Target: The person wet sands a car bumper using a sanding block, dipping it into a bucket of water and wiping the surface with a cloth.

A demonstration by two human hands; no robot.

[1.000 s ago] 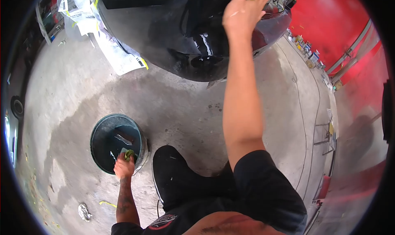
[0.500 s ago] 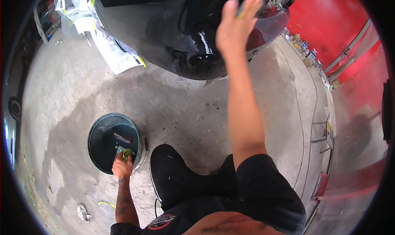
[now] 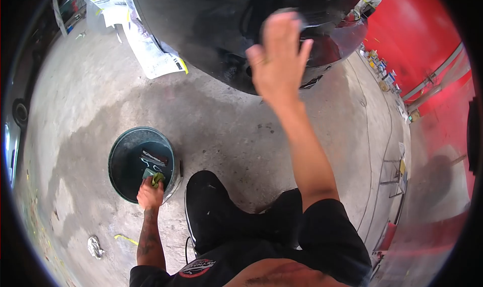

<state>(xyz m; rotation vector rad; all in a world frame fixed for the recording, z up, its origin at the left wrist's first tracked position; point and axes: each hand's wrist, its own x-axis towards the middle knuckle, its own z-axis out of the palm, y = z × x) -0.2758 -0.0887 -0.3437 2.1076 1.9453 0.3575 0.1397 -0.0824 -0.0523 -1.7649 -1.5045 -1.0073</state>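
Observation:
The glossy black car bumper point(image 3: 211, 45) curves across the top of the view. My right hand point(image 3: 279, 68) lies flat over it, thumb and little finger spread, the middle fingers close together. A thin grey pad point(image 3: 298, 19) shows blurred past the fingertips, pressed under them; most of it is hidden. Down at the left, my left hand point(image 3: 150, 192) is closed around a green cloth point(image 3: 158, 179) above the near rim of a dark bucket point(image 3: 114, 174). Inside the bucket are dark liquid and a dark, flat block point(image 3: 154, 157).
Masking paper point(image 3: 151, 60) with yellow tape hangs from the car's left side. On the concrete floor point(image 3: 226, 121) lie a crumpled silvery wad point(image 3: 95, 247) and a yellow strip point(image 3: 126, 239). Cans and bottles point(image 3: 385, 75) line the red wall, beside cables and a small metal stand point(image 3: 395, 179).
My right hand has swept left and down over the black bumper, its fingers now pointing up. The left hand still grips the green cloth at the bucket. The whole view has shifted slightly.

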